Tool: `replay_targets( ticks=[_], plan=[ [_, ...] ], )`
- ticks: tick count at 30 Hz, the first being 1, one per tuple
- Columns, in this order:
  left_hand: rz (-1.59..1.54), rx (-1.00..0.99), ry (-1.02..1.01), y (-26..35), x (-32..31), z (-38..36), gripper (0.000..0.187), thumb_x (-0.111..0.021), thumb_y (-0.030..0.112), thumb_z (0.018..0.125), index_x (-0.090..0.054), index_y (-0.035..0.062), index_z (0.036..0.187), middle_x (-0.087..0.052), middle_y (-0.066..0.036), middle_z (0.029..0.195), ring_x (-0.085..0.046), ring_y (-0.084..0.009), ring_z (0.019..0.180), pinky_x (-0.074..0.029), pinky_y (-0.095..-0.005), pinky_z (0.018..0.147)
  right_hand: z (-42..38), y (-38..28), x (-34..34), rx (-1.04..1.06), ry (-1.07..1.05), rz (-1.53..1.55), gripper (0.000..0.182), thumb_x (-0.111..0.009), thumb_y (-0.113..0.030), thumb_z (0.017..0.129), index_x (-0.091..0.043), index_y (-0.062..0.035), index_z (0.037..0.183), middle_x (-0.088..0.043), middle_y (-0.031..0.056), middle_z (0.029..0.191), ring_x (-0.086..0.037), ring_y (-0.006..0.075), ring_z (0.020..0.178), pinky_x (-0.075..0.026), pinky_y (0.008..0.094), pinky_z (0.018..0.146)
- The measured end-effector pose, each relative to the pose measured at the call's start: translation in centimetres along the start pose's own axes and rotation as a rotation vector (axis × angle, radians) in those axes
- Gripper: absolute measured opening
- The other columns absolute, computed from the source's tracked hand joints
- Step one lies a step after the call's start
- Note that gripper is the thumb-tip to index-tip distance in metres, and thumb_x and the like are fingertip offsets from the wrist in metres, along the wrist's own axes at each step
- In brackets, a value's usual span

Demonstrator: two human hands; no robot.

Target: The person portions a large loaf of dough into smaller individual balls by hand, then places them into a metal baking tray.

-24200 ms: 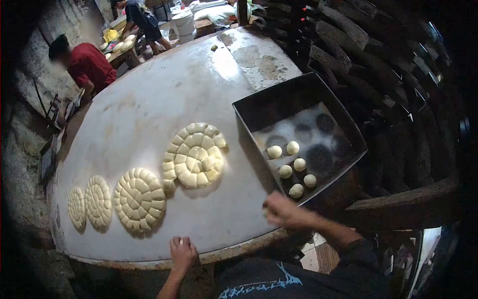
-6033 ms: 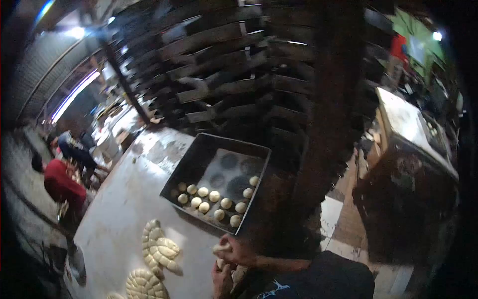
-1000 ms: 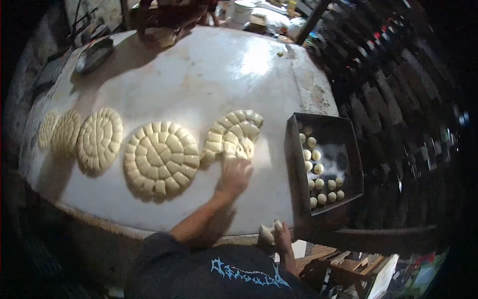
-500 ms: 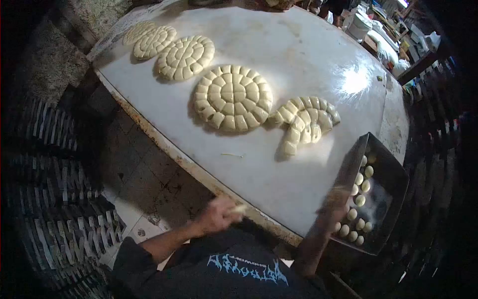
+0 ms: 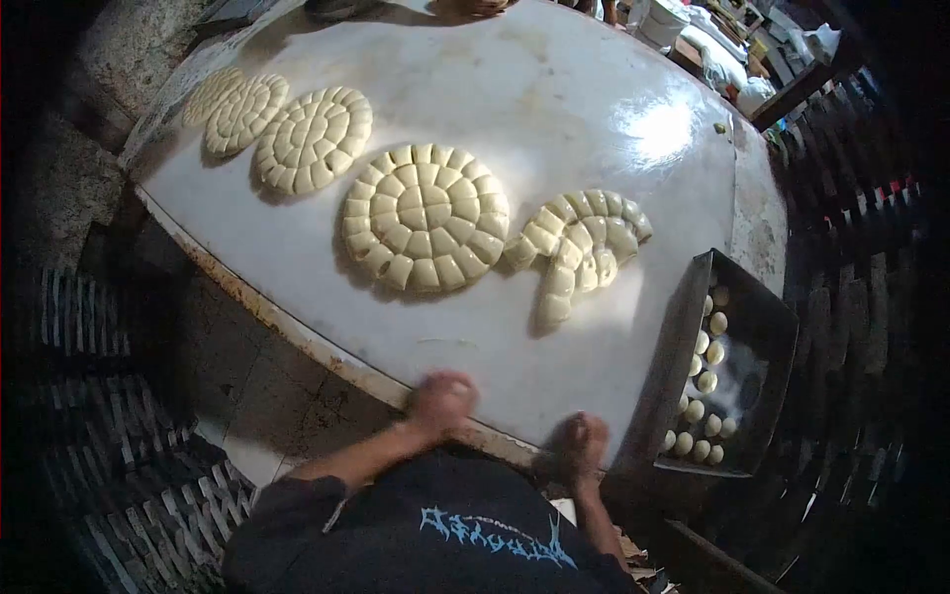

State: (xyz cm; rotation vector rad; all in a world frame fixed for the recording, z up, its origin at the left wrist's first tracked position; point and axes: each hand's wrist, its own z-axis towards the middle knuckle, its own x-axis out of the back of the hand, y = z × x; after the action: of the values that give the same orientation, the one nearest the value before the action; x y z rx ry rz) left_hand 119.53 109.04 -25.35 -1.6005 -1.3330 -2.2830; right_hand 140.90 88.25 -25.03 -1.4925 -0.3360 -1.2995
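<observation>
Position of both hands differs from half a second ago: the left hand, which held a pale dough piece off the edge of the desk, is now above that edge at 6 to 7 o'clock; the right hand, which was beside the tray, is now at the edge at 5 o'clock. The broken coil lies on the desk at 2 o'clock, glossy, cut into thick pieces, with a tail toward 6 o'clock. Whole scored rounds go from 11 to 10 o'clock. Dough balls, smooth and pale, are in the tray between 3 and 4 o'clock. Both hands look curled; the left is blurred. Whether the fingers hold something, I cannot tell.
</observation>
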Motion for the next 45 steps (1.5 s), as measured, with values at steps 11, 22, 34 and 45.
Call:
replay_targets(
  ticks=[11, 22, 34, 45],
  plan=[
    [-0.219, -0.003, -0.249, -0.3, -0.2, -0.3, 0.017, -0.055, 0.023, 0.077, -0.057, 0.0087, 0.086, -0.053, -0.013, 0.087, -0.047, -0.0314, 0.088, -0.036, -0.0475, 0.076, -3.9, 4.2, -3.6, -0.321, -0.199, 0.457, 0.009, -0.057, -0.008, 0.077, -0.051, -0.0008, 0.078, -0.050, 0.0162, 0.077, -0.047, 0.0333, 0.077, -0.035, 0.0426, 0.069],
    [0.113, -0.205, -0.012, 0.3, 2.3, 2.4, 0.014, -0.060, 0.018, 0.073, -0.054, 0.0059, 0.077, -0.053, -0.013, 0.084, -0.049, -0.0316, 0.084, -0.038, -0.0437, 0.074, -3.9, 9.2, -1.2, -0.579, -0.439, 1.161, 0.008, -0.056, -0.009, 0.079, -0.053, -0.0027, 0.082, -0.054, 0.0138, 0.086, -0.050, 0.0316, 0.084, -0.038, 0.0448, 0.076],
    [0.156, -0.313, -0.154, 1.0, 3.7, 7.1, 0.011, -0.060, 0.016, 0.070, -0.057, 0.0056, 0.072, -0.055, -0.012, 0.083, -0.051, -0.0323, 0.083, -0.040, -0.0437, 0.073, 4.6, 3.5, 0.0, 0.051, 0.197, -0.274, 0.013, -0.061, -0.014, 0.081, -0.056, -0.0063, 0.072, -0.052, 0.0109, 0.075, -0.049, 0.0251, 0.078, -0.043, 0.0363, 0.061],
    [0.057, -0.365, -0.125, -1.1, 0.0, 9.0, 0.017, -0.066, 0.020, 0.069, -0.059, 0.0111, 0.083, -0.055, -0.010, 0.089, -0.050, -0.0296, 0.085, -0.038, -0.0423, 0.077, 6.3, -0.6, 1.2, 0.112, 0.297, -0.141, 0.010, -0.063, -0.011, 0.073, -0.054, -0.0058, 0.075, -0.054, 0.0088, 0.073, -0.053, 0.0272, 0.075, -0.042, 0.0416, 0.070]
  ],
)
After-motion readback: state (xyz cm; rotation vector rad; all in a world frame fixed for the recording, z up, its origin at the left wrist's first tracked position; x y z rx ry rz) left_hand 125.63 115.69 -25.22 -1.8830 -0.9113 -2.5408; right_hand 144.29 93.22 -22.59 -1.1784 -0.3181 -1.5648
